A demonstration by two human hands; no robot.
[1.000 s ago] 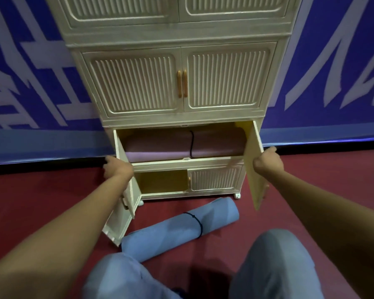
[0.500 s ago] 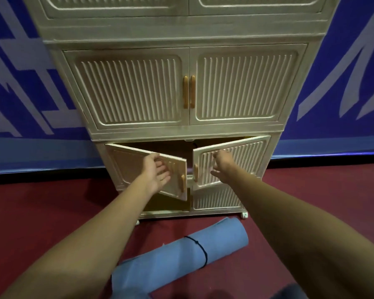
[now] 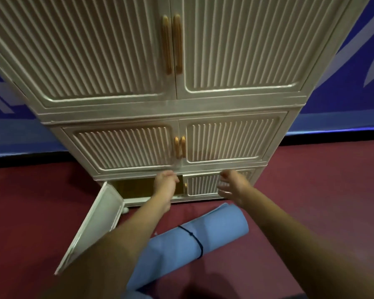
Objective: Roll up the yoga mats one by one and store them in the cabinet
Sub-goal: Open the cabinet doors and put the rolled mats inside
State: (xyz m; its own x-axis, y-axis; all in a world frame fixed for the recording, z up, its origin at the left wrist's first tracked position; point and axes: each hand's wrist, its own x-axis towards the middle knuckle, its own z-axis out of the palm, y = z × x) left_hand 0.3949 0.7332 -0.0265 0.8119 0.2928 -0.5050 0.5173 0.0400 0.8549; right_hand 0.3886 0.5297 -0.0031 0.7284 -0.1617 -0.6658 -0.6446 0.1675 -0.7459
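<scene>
Left hand (image 3: 166, 182) loosely curled, holding nothing, right hand (image 3: 232, 184) spread, before cabinet (image 3: 203, 108)

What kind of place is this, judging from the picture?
Probably an indoor exercise or sports room. A rolled blue yoga mat lies on a dark red floor, before a cream storage cabinet that stands against a blue wall banner.

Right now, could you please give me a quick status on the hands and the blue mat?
Both hands, left and right, open, holding nothing. Rolled blue mat on floor, not yet stored. Bottom left door open, right one shut.
</scene>
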